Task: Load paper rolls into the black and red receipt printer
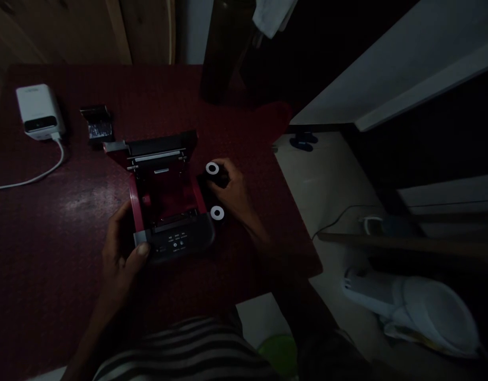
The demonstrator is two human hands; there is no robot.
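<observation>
A red and black device [176, 238] sits on the dark red table with its lid raised, showing a red inner compartment. My left hand [120, 251] grips its near left corner, the thumb on the dark front panel. To the right of the device, my right hand [232, 190] has its fingers curled round a small dark roll with a white ring end [212, 168]. A second roll with a white ring end [217, 213] stands just nearer to me, beside the device. The scene is dim, and the inside of the compartment shows only in part.
A white power bank [37, 111] with a cable lies at the back left of the table [69, 296]. Near it is a small black bracket-like item [99, 125]. A tall dark bottle [223, 53] stands at the back. The table's right edge drops to a tiled floor.
</observation>
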